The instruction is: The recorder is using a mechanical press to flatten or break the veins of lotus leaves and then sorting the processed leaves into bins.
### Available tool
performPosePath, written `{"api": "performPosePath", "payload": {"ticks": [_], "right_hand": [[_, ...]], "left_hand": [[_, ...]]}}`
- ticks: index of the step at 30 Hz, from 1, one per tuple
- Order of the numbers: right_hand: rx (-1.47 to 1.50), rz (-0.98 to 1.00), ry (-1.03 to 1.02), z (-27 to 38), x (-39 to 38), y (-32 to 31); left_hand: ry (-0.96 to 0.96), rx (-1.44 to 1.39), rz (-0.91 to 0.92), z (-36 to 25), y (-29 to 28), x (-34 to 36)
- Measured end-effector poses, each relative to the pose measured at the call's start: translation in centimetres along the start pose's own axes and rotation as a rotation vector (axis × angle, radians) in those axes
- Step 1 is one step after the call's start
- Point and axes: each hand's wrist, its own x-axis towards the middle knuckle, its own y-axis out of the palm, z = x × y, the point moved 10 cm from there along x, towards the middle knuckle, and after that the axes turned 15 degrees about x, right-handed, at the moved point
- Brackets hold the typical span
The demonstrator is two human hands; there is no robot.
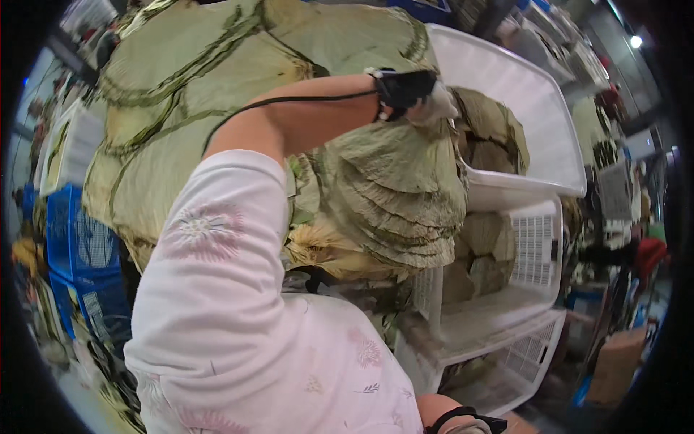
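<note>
A broad pile of large, dried, greenish leaves [181, 159], which look like lotus leaves, lies in front of me. My left arm reaches across it to the right. My left hand [434, 108], in a pale glove with a black device at the wrist, is at the pile's right edge, by a fanned, layered bundle of leaves [390, 188]. Its fingers are blurred and partly hidden, so a grip on the leaves cannot be made out. At the lower edge, my right hand [473, 428] shows only in part beside a black wrist strap; its fingers are hidden.
Beside the pile on the right stand white plastic crates: an upper crate [557, 130] and a middle crate [538, 246] with folded leaves inside, and a lower crate [520, 369]. Blue crates [83, 231] are stacked at left. A cardboard box [614, 365] stands at far right.
</note>
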Motion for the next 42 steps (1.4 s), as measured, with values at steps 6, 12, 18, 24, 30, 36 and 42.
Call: {"api": "performPosePath", "payload": {"ticks": [6, 12, 18, 24, 30, 36, 42], "right_hand": [[0.054, 0.044, -0.007, 0.8, 0.6, 2.0], [0.136, 0.121, -0.013, 2.3, 0.0, 4.0], [0.229, 0.203, -0.033, 3.9, -0.7, 5.6], [0.299, 0.268, -0.039, 5.6, -1.4, 6.7], [0.359, 0.316, -0.044, 6.7, -2.1, 7.5], [0.421, 0.361, -0.035, 7.8, -2.8, 8.3], [0.296, 0.189, 0.001, 7.9, -6.0, 5.7]], "left_hand": [[0.171, 0.503, -0.131, -4.0, -5.2, -2.7], [0.225, 0.192, 0.061, -5.6, -6.3, -3.5], [0.201, 0.385, 0.257, -3.5, 1.9, 0.8], [0.27, 0.576, 0.041, -5.8, -2.9, -1.8], [0.554, 0.313, -0.05, -9.7, -4.6, -2.6], [0.658, 0.064, -0.1, -3.3, 7.0, 1.3], [0.62, 0.395, 0.105, -11.0, 1.6, -0.2]]}}
